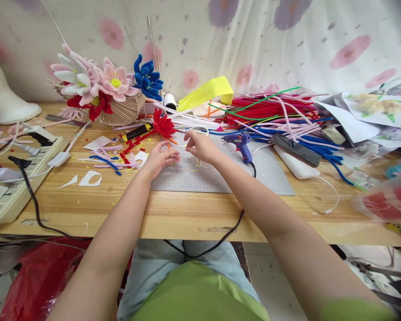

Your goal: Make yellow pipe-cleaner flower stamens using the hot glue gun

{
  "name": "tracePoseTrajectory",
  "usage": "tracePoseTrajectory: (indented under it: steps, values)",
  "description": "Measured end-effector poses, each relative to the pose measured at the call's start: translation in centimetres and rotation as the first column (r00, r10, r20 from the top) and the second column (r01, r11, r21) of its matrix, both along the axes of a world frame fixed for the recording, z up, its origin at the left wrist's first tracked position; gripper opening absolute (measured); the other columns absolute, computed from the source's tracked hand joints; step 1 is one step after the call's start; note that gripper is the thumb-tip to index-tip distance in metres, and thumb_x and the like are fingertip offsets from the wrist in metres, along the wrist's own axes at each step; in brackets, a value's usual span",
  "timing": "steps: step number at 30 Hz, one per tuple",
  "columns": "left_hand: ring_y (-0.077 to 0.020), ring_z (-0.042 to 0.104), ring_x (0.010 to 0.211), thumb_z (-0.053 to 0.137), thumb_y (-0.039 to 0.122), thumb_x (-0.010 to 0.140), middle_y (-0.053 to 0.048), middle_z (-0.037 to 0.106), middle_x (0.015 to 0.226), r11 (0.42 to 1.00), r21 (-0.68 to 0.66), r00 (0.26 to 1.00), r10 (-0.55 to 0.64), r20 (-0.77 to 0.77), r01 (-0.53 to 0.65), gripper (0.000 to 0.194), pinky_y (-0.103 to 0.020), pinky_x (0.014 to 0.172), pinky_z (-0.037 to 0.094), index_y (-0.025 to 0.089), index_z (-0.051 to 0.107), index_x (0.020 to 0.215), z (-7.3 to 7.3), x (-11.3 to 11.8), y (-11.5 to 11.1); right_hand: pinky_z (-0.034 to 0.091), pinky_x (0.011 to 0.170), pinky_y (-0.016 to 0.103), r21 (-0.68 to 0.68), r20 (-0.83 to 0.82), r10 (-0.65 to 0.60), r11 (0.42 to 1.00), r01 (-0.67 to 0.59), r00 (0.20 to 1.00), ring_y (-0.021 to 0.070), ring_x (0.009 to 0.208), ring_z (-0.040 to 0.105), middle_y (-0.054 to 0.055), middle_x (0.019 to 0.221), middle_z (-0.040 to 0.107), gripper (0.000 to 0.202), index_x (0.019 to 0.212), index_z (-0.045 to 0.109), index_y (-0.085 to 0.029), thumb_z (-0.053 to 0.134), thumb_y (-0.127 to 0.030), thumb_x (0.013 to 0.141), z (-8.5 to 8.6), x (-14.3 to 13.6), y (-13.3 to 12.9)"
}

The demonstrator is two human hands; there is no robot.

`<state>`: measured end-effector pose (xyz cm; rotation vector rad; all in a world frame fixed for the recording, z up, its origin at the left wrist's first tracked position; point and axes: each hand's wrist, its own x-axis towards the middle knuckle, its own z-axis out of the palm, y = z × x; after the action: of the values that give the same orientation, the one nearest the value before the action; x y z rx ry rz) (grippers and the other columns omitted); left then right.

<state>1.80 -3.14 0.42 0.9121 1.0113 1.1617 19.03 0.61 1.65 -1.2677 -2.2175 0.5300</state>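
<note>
My left hand [161,160] is over the left part of the grey cutting mat [263,174], its fingers loosely bent and apart, with no object visible in them. Just beyond its fingertips is a red fuzzy flower [163,124], and a short orange stem piece [172,141] shows beside it. My right hand [202,146] is above the mat with thumb and fingertips pinched together. Something tiny and pale is at those fingertips, too small to name. Thin yellow and white snippets [199,164] lie on the mat below. A white ring-shaped item [200,130] is partly hidden behind the right hand.
A blue glue gun [242,146] rests on the mat, its cord running over the table edge. Pipe cleaners [274,109] are piled at the back. Left are scraps [103,162], a basket of fuzzy flowers [123,111] and a power strip [26,174]; right, a phone [296,149].
</note>
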Motion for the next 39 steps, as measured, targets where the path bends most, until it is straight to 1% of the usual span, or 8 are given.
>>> tracePoseTrajectory:
  steps: [6,10,17,20,24,32,36,39]
  values:
    - [-0.0093,0.063,0.06,0.065,0.029,0.075,-0.001,0.064,0.067,0.975,0.05,0.964,0.207,0.166,-0.218,0.024,-0.023,0.066,0.053,0.016,0.05,0.089,0.5,-1.1,0.9,0.04,0.068,0.029,-0.101,0.188,-0.013,0.994,0.033,0.982,0.0177,0.072,0.061,0.001,0.075,0.067,0.031,0.087,0.056,-0.02,0.073,-0.011,0.062,-0.4,0.4,2.4]
    - [-0.0096,0.063,0.062,0.062,0.036,0.077,-0.002,0.063,0.068,0.968,0.018,0.951,0.243,0.191,-0.251,0.025,-0.024,0.071,0.053,0.016,0.052,0.088,0.6,-1.3,0.9,0.042,0.069,0.028,-0.189,0.135,0.043,0.982,-0.017,0.99,0.0162,0.074,0.062,0.003,0.083,0.069,0.031,0.085,0.056,-0.019,0.074,-0.013,0.061,-0.6,0.0,3.3]
    - [-0.0181,0.068,0.074,0.056,0.053,0.078,-0.008,0.067,0.076,0.997,0.001,0.992,0.071,0.107,-0.071,0.044,-0.032,0.075,0.054,0.017,0.046,0.101,0.2,-0.5,0.6,0.045,0.07,0.028,-0.142,-0.213,-0.042,0.99,0.011,0.976,0.0125,0.072,0.061,0.002,0.079,0.066,0.015,0.085,0.056,-0.017,0.061,-0.014,0.071,-0.7,0.1,2.5]
    - [-0.021,0.069,0.079,0.053,0.058,0.078,-0.011,0.068,0.08,1.0,-0.016,0.996,-0.022,0.089,0.024,0.052,-0.034,0.077,0.053,0.018,0.043,0.109,-0.2,-0.1,0.5,0.046,0.069,0.026,-0.096,-0.323,0.054,0.991,-0.09,0.945,0.0117,0.072,0.059,0.002,0.081,0.064,0.02,0.089,0.055,-0.017,0.06,-0.015,0.07,-0.5,-0.2,0.9]
    - [-0.0181,0.068,0.075,0.049,0.059,0.08,-0.009,0.068,0.079,0.997,-0.019,0.993,-0.076,0.093,0.078,0.053,-0.033,0.076,0.053,0.02,0.041,0.114,-0.6,0.2,0.5,0.044,0.07,0.026,-0.024,-0.273,0.179,0.981,-0.193,0.945,0.012,0.076,0.057,0.002,0.089,0.064,0.031,0.096,0.054,-0.017,0.059,-0.01,0.066,-0.7,-0.9,-0.6]
    - [-0.0158,0.068,0.069,0.044,0.061,0.08,-0.007,0.068,0.078,0.993,-0.035,0.991,-0.111,0.069,0.114,0.049,-0.029,0.071,0.054,0.021,0.046,0.109,-0.7,0.1,0.5,0.04,0.075,0.028,0.088,-0.126,0.219,0.974,-0.209,0.968,0.0144,0.079,0.053,0.001,0.084,0.065,0.03,0.095,0.057,-0.018,0.054,-0.006,0.068,-1.5,-1.9,-0.5]
    - [-0.0151,0.067,0.068,0.042,0.062,0.081,-0.007,0.069,0.078,0.991,-0.039,0.99,-0.126,0.061,0.129,0.054,-0.028,0.068,0.054,0.018,0.048,0.111,-0.3,0.1,0.4,0.039,0.076,0.028,0.105,-0.164,0.22,0.973,-0.205,0.961,0.0141,0.077,0.052,0.001,0.08,0.063,0.022,0.088,0.059,-0.018,0.054,-0.007,0.07,-1.5,-1.9,-0.9]
    - [-0.0143,0.066,0.066,0.045,0.061,0.081,-0.007,0.069,0.081,0.992,-0.041,0.993,-0.115,0.022,0.115,0.055,-0.026,0.061,0.053,0.017,0.049,0.113,-0.1,0.1,0.2,0.04,0.075,0.029,0.038,-0.342,0.211,0.977,-0.211,0.916,0.0133,0.074,0.053,0.0,0.076,0.061,0.016,0.085,0.059,-0.018,0.056,-0.013,0.07,-1.6,-2.1,-0.8]
